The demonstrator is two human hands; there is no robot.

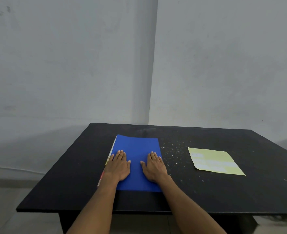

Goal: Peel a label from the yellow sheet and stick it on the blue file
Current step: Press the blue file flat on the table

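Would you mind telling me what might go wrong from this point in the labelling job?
The yellow sheet lies loose, apart from both hands, so it may slide when a label is picked at. Its labels look pale and blurred, so finding an edge could be slow. White specks on the black table beside the blue file might foul the adhesive.

Head view. Two bare forearms enter from the bottom edge. No sleeves visible on either arm up to the frame edge. Left hand [118,165]: no ring, no watch, no wristband, no glove seen. Right hand [154,167]: likewise bare, nothing worn at wrist or on fingers. Fingernails on both hands short and unpainted as far as the resolution allows. No marks, tape or bandage seen on forearms. Rest of the person lies out of frame.
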